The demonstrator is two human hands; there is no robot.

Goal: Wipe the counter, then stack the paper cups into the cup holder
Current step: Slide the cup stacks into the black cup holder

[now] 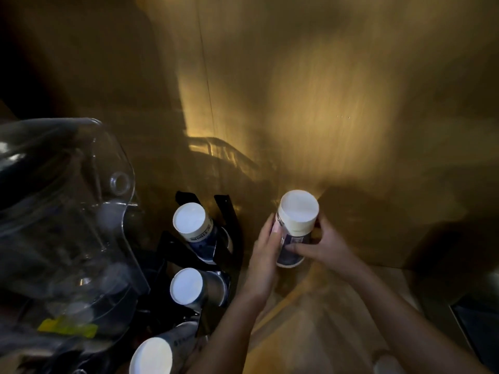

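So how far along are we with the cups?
Three stacks of cups already sit in the black cup holder on the left. In hand: the left hand and right hand grip another stack beside the holder, not yet slotted in. No cloth is in view, so I cannot tell whether the counter has been wiped.

A stack of upside-down white-and-blue paper cups (295, 228) stands on the counter (310, 327), right of the black cup holder (226, 211) with three stacks.
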